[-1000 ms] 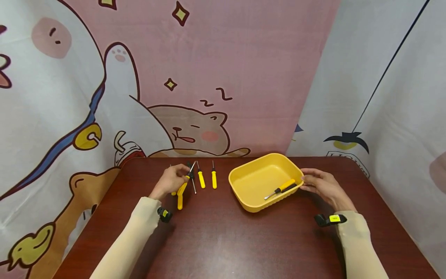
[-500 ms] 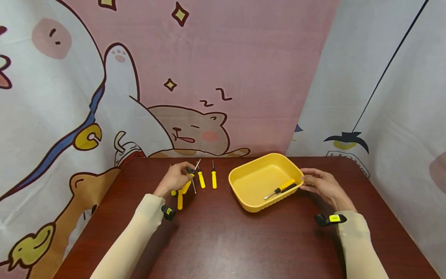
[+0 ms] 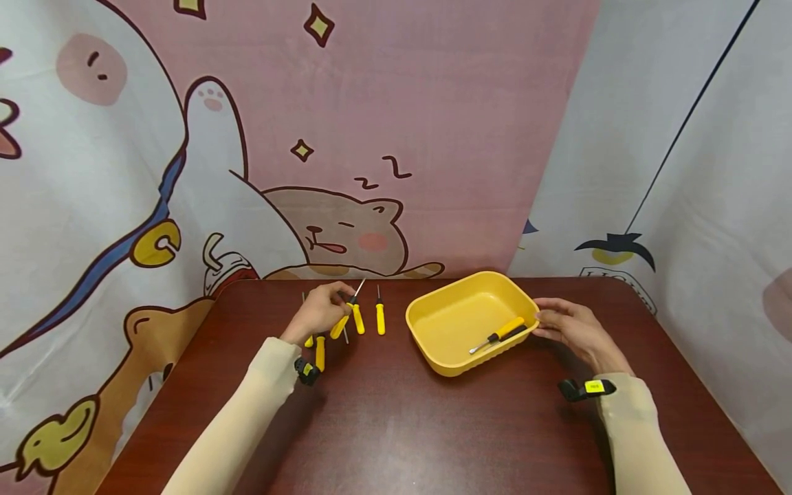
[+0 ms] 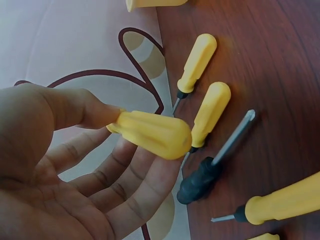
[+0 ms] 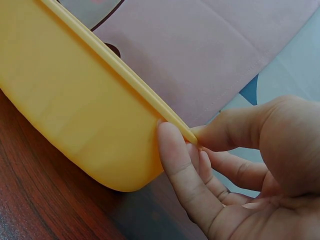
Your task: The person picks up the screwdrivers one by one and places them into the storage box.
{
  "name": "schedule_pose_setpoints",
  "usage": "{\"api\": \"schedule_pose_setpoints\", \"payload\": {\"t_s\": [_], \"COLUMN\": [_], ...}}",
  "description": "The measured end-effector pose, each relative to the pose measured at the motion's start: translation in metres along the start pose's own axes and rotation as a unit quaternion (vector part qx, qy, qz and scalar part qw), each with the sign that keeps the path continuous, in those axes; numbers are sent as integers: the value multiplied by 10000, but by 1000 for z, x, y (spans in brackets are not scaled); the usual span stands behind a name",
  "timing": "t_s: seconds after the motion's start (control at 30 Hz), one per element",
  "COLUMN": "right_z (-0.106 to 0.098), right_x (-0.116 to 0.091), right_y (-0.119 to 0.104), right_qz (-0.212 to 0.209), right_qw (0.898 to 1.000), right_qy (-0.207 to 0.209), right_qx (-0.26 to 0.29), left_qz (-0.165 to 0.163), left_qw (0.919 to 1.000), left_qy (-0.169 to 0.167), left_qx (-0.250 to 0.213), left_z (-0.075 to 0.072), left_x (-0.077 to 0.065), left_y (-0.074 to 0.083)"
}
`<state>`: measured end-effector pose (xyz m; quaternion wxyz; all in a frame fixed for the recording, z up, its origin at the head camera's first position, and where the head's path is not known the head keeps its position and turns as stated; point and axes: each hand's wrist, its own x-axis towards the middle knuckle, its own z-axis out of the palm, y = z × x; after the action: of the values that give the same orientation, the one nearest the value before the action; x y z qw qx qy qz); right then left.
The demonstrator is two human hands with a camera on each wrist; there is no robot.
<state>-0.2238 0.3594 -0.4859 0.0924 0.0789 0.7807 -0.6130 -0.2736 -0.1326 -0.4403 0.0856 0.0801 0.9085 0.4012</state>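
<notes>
My left hand point(image 3: 320, 308) pinches a screwdriver by its yellow handle point(image 4: 155, 134), thumb on one side and fingers on the other. The blade points up and away in the head view. Below and around that hand lie more yellow-handled screwdrivers, one point(image 3: 320, 354) nearer me and two point(image 3: 358, 320) to the right, plus a black-handled screwdriver point(image 4: 200, 182) that the hand mostly hides in the head view. At the right, my right hand point(image 3: 572, 331) pinches the rim of a yellow plastic basin point(image 3: 445, 368) between thumb and fingers. A yellow-and-black screwdriver point(image 3: 509, 329) lies inside the basin.
Beside it in the basin is a black-handled tool point(image 3: 515, 334). Everything rests on a dark red-brown table point(image 3: 408, 426). A cartoon-printed cloth point(image 3: 464, 137) hangs right behind the table's far edge.
My left hand has moved right and slightly upward with the screwdriver, now overlapping the neighbouring yellow one in view. The right hand and the basin have stayed in place.
</notes>
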Motion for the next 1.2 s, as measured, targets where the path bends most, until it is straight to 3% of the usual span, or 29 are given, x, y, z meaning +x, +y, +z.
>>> {"api": "schedule_pose_setpoints", "payload": {"t_s": [0.7,1.2], "right_z": [0,0], "right_x": [0,1], "right_y": [-4,-1], "right_qz": [73,84], "right_qw": [9999,9999], "right_qy": [73,50], "right_qx": [-110,-49], "left_qz": [250,644], "left_qw": [9995,9973], "left_qy": [-106,-134], "left_qx": [185,315], "left_z": [5,14], "left_x": [9,18], "left_y": [27,53]}}
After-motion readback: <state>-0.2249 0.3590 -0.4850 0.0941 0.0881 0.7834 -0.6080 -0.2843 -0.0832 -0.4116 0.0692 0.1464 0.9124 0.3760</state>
